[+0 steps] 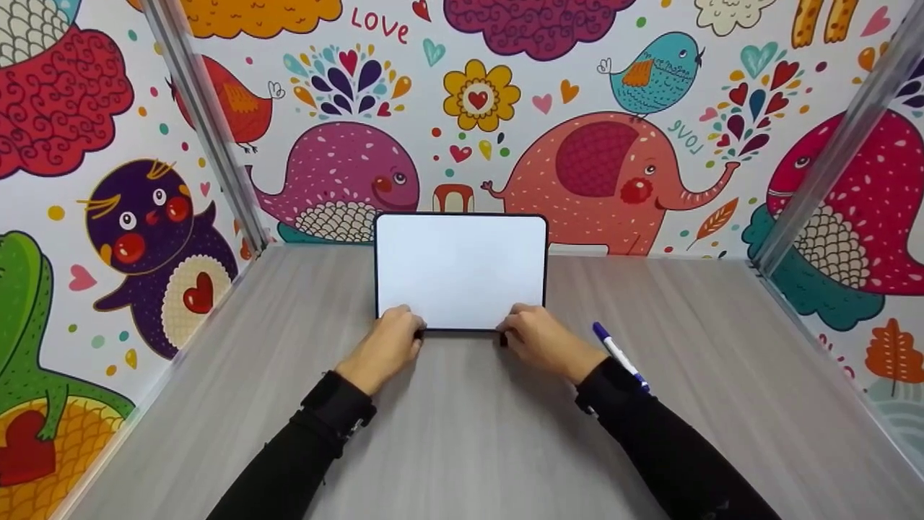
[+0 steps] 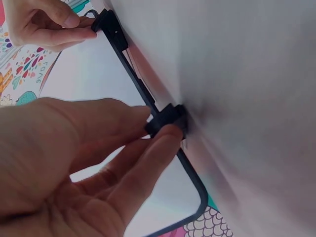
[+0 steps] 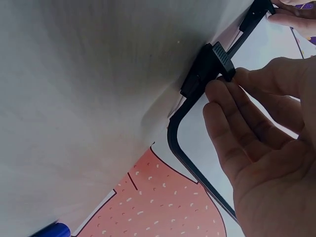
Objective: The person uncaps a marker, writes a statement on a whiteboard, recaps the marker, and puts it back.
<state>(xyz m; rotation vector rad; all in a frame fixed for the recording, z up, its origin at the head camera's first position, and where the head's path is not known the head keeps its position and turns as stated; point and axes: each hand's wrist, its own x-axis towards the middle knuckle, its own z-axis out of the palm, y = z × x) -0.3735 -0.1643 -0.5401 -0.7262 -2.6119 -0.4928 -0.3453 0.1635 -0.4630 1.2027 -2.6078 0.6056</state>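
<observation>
A small whiteboard [image 1: 462,271] with a thin black frame stands upright on the table. At its lower left, my left hand [image 1: 386,341] pinches a black foot [image 2: 168,121] on the bottom edge between thumb and fingers. My right hand [image 1: 546,341] holds the matching black foot [image 3: 207,68] at the lower right, with fingertips and thumb on its protruding end. In the left wrist view the right hand [image 2: 47,24] shows at the far foot [image 2: 112,30]. The back of the board is hidden in the head view.
A white marker [image 1: 619,355] with blue ends lies right of the board, beside the right sleeve. The grey wood-grain table [image 1: 462,433] meets a wall [image 1: 462,173] printed with cartoon animals behind the board. Metal posts [image 1: 209,123] stand at the back corners.
</observation>
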